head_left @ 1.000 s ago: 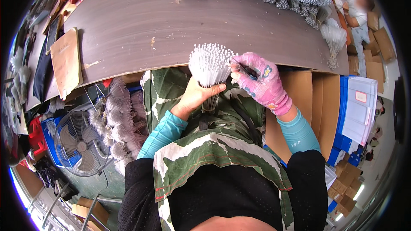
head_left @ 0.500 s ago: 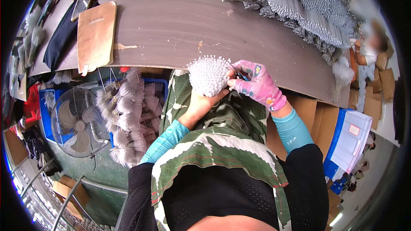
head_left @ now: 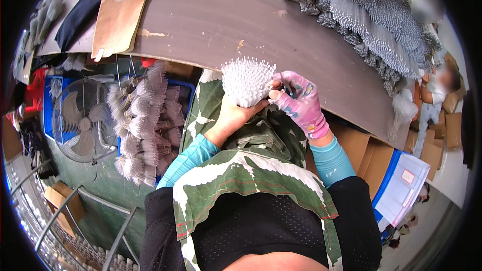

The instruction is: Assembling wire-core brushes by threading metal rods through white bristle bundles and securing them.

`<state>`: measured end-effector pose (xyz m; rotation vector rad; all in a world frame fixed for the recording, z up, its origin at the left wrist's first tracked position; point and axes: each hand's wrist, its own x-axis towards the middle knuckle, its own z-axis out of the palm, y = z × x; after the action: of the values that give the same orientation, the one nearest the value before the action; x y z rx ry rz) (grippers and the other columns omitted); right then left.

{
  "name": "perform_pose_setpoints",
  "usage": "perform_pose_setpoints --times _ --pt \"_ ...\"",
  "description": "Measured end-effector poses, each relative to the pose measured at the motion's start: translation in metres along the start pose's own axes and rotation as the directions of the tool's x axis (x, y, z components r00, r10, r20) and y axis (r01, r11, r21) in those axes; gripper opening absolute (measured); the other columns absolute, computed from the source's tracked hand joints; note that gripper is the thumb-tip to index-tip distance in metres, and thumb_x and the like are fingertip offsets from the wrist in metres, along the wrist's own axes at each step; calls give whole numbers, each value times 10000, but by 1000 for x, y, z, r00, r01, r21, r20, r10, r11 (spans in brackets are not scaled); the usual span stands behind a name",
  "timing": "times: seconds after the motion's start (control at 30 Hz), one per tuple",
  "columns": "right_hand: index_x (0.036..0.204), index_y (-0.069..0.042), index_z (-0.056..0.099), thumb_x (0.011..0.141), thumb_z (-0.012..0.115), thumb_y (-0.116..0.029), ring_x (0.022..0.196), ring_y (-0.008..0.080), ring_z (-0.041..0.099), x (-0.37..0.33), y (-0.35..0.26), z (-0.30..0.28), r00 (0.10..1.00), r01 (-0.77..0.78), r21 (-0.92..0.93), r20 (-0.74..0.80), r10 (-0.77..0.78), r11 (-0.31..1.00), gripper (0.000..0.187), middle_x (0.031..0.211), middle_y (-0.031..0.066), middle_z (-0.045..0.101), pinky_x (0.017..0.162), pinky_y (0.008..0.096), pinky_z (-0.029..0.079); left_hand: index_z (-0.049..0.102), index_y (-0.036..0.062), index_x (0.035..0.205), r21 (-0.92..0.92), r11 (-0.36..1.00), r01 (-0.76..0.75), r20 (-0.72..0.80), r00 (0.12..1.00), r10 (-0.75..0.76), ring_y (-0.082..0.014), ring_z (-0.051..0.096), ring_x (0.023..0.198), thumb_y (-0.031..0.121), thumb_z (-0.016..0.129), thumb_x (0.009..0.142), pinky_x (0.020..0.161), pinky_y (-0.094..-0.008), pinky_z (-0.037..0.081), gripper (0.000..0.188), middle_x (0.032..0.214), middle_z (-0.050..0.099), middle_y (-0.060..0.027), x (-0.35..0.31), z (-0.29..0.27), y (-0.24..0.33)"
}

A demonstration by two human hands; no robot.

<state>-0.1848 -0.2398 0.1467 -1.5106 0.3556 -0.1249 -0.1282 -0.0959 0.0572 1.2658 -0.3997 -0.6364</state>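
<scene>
Left hand (head_left: 233,119) closed round a bundle of white-tipped stems (head_left: 247,83), tips toward camera, above the lap at the near edge of the desk (head_left: 191,20); lower stems hidden behind fingers. Right hand (head_left: 300,101), pink flowered glove, curled nearly closed on a small dark object (head_left: 289,91), mostly covered, can't identify; fingertips right beside bundle, contact unclear. Grey stem pile (head_left: 371,25) cut off up top, co-worker (head_left: 438,93) at right rim partly blurred

Both hands (head_left: 233,119) (head_left: 306,110) at a white bundle (head_left: 247,81)
</scene>
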Motion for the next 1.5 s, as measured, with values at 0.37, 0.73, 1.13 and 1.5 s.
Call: perform_pose_setpoints --times 0.37,0.73,1.13,1.5 --pt "926 -48 524 928 485 -191 564 140 486 27 -38 -23 790 392 -392 -321 -523 833 149 692 11 502 531 279 435 595 19 1107 174 984 -39 -13 999 42 -135 568 995 164 807 672 907 -292 433 505 1081 627 -62 -7 -7 0" --pt "927 -85 563 840 613 -79 547 132 582 46 -47 -18 797 375 126 -550 -250 919 100 757 112 622 375 182 375 546 33 1190 125 992 -33 111 994 19 -153 522 1095 154 789 688 989 -300 368 571 1179 581 -71 -12 -7 -8" --pt "1120 -81 503 874 579 -94 562 118 599 93 15 -11 950 -82 322 -262 172 943 257 846 128 655 372 190 343 531 29 1203 -77 991 107 147 985 -95 -176 491 1125 126 809 647 994 -318 353 629 1212 551 -79 -7 -15 -11" --pt "1013 2 624 858 601 -93 648 85 549 32 -1 -23 995 -49 41 -81 52 998 183 822 51 623 565 192 436 520 30 1216 79 995 65 137 988 -76 -187 466 1138 144 777 708 989 -325 341 581 1220 536 -76 -9 -15 -17"
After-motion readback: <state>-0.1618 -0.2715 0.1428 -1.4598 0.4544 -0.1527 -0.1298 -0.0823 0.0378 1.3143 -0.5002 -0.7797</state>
